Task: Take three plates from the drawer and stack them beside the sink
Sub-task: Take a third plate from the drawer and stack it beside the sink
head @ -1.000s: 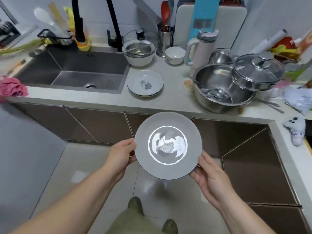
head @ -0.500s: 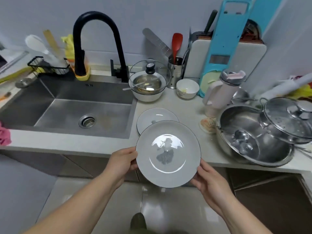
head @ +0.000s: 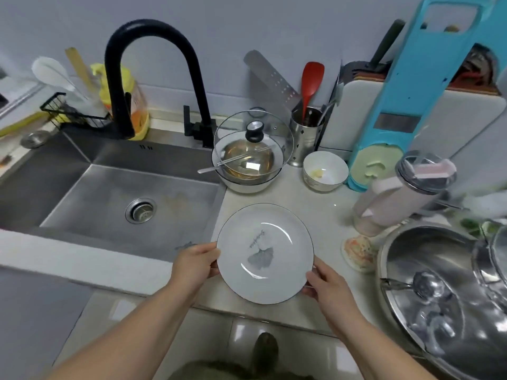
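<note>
A white plate (head: pixel 264 253) with a thin dark rim and a grey leaf print is held level just right of the steel sink (head: pixel 109 201), low over the pale counter (head: pixel 323 212). My left hand (head: pixel 196 263) grips its left edge and my right hand (head: pixel 326 286) grips its lower right edge. The plate seen earlier on the counter is hidden under the held one; I cannot tell whether they touch. The drawer is out of view.
Behind the plate stand a white bowl under a glass lid (head: pixel 248 160), a small white bowl (head: pixel 325 170) and a steel utensil holder (head: pixel 306 133). A tumbler (head: pixel 397 198) and a large steel basin (head: pixel 439 283) crowd the right. A black faucet (head: pixel 153 64) arches over the sink.
Both hands carried the plate forward from above the floor to over the counter beside the sink. It now covers the plate that lay there.
</note>
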